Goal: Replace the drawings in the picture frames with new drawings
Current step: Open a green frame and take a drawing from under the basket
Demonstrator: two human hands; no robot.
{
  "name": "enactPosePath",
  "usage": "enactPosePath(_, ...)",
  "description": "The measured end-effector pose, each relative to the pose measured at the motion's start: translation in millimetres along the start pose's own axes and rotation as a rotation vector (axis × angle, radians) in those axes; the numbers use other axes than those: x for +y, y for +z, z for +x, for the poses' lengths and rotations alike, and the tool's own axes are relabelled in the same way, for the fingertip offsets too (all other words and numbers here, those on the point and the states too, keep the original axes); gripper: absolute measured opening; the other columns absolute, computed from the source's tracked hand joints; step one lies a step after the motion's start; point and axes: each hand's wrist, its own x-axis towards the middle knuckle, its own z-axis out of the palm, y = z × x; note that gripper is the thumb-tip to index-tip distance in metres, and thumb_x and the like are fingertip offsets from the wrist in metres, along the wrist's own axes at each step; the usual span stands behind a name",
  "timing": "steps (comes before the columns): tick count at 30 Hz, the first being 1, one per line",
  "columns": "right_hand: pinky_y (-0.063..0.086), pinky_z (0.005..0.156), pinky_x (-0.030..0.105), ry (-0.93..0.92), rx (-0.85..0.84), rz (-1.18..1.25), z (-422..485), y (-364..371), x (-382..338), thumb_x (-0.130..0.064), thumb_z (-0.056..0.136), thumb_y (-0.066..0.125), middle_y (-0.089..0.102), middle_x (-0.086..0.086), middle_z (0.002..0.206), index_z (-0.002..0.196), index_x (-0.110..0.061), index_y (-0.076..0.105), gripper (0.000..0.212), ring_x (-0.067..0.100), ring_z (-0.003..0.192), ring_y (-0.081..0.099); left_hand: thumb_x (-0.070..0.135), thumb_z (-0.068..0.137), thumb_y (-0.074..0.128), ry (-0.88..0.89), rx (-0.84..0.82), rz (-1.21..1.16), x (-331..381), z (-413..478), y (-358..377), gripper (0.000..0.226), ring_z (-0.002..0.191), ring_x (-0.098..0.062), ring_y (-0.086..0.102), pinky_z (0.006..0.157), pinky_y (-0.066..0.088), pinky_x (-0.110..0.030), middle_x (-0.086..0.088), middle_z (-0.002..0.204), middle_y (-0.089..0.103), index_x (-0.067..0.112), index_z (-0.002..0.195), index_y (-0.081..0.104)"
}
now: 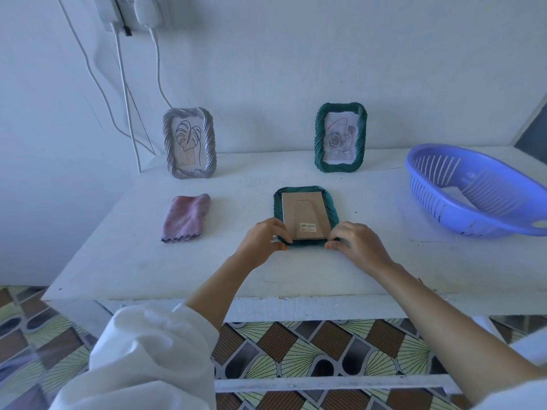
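The flat frame (305,216) lies on the bench (296,270) before you, your left hand (263,238) on its near-left corner, your right hand (358,244) on its near-right. The cloth (186,218) lies to its left, the basket (429,202) well to its right; the rear-left frame (189,142) and rear-right frame (340,137) stand behind.

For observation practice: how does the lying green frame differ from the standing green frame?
The lying frame is face down, back up; the standing frame is upright, showing a drawing. The left hand and right hand hold the lying frame; the standing frame is untouched. Both have twisted green borders.
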Motion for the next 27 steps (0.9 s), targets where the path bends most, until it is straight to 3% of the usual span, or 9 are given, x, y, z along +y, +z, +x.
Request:
enactPosePath(4,0.040,0.059,0.028,-0.007,0.010,-0.009,-3.0,0.5,-1.2,-0.021,0.080,0.071,0.061,0.000,0.076,0.074,-0.007,0.066,0.016,0.021,0.067,0.056,0.006,0.079,0.072,0.005,-0.023,0.011,0.8,-0.3,-1.3,0.019,0.101,-0.023,0.059,0.091,0.049,-0.031,-0.005,0.115,0.059,0.010,0.097,0.075)
enactPosePath(7,0.043,0.066,0.027,0.062,-0.019,0.060,-0.5,-3.7,-0.1,-0.024,0.080,0.071,0.061,-0.005,0.088,0.087,-0.011,0.070,0.015,0.017,0.079,0.059,0.004,0.079,0.069,-0.014,-0.072,0.010,-1.0,1.6,-9.8,0.027,0.101,-0.017,0.053,0.091,0.045,-0.026,-0.003,0.128,0.046,0.013,0.105,0.072)
enactPosePath(10,0.039,0.076,0.024,0.155,0.002,0.166,8.7,-13.8,4.7,-0.023,0.084,0.066,0.059,-0.008,0.102,0.107,-0.016,0.067,0.024,0.010,0.094,0.054,0.001,0.082,0.062,-0.146,0.063,-0.152,-1.4,13.7,-21.6,0.033,0.097,-0.018,0.053,0.087,0.045,-0.023,-0.006,0.130,0.043,0.015,0.112,0.067)
enactPosePath(13,0.036,0.076,0.024,0.213,0.015,0.135,34.5,-19.3,14.5,-0.018,0.089,0.058,0.060,-0.001,0.113,0.114,-0.013,0.064,0.027,0.017,0.099,0.055,0.008,0.089,0.054,-0.321,0.171,-0.198,1.1,36.5,-22.6,0.029,0.111,-0.023,0.056,0.091,0.039,-0.023,-0.007,0.129,0.054,0.014,0.115,0.066)
enactPosePath(15,0.036,0.076,0.024,0.268,-0.018,0.089,58.2,-17.2,20.9,-0.015,0.090,0.054,0.059,0.006,0.117,0.115,-0.010,0.064,0.027,0.023,0.098,0.056,0.009,0.091,0.051,-0.426,0.159,-0.242,5.0,50.3,-18.2,0.027,0.109,-0.023,0.057,0.086,0.040,-0.024,-0.007,0.119,0.062,0.009,0.114,0.067)
enactPosePath(18,0.041,0.081,0.028,0.319,-0.096,0.087,84.8,-6.9,28.2,-0.015,0.090,0.054,0.055,0.014,0.118,0.113,-0.007,0.065,0.027,0.026,0.095,0.057,0.006,0.088,0.050,-0.514,0.136,-0.321,5.0,63.5,-8.4,0.016,0.080,-0.022,0.053,0.071,0.042,-0.027,-0.010,0.087,0.058,0.011,0.086,0.066)
enactPosePath(20,0.043,0.085,0.029,0.339,-0.127,0.115,93.3,0.3,31.9,-0.014,0.089,0.056,0.054,0.016,0.117,0.108,-0.005,0.068,0.024,0.029,0.100,0.059,0.004,0.086,0.050,-0.538,0.141,-0.329,4.6,67.9,-4.4,0.016,0.071,-0.021,0.048,0.064,0.040,-0.028,-0.009,0.078,0.055,0.013,0.076,0.060)
enactPosePath(23,0.039,0.075,0.024,0.359,-0.110,0.136,97.3,7.3,35.0,-0.012,0.087,0.058,0.058,0.014,0.110,0.095,-0.005,0.072,0.018,0.027,0.097,0.060,0.005,0.088,0.048,-0.549,0.150,-0.342,5.9,69.7,-2.7,0.025,0.062,-0.019,0.046,0.059,0.041,-0.026,-0.003,0.074,0.058,0.021,0.088,0.067)
enactPosePath(27,0.049,0.070,0.031,0.365,-0.081,0.151,98.2,12.2,36.4,-0.011,0.084,0.059,0.071,0.009,0.098,0.079,0.000,0.074,0.020,0.023,0.090,0.062,0.006,0.091,0.046,-0.575,0.182,-0.352,6.1,73.5,-0.7,0.029,0.062,-0.014,0.049,0.060,0.045,-0.026,-0.002,0.085,0.062,0.007,0.099,0.074)
